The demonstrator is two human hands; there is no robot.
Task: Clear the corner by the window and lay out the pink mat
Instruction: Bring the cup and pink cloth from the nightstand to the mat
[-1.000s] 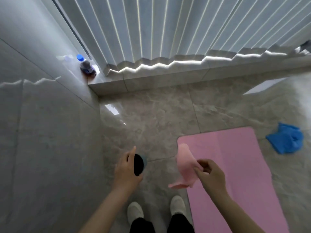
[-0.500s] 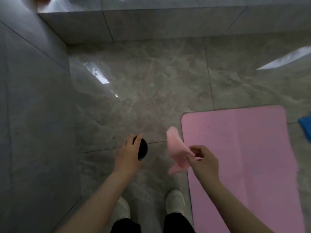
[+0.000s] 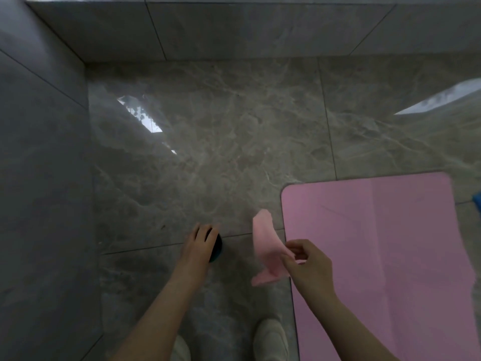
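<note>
The shiny grey floor (image 3: pixel 234 142) fills the middle. A pink mat (image 3: pixel 377 256) lies flat on it at lower right, beside two white shoes (image 3: pixel 270 340).

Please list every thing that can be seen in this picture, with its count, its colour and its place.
pink mat: one, pink, flat on the floor at the right.
pink cloth: one, light pink, held up beside the mat's left edge.
dark round object: one, black with a teal edge, in the left hand; kind unclear.
blue thing: one, blue, at the right frame edge, mostly cut off.
shoes: two, white, bottom edge.
left hand: grips the dark round object.
right hand: pinches the pink cloth.
</note>
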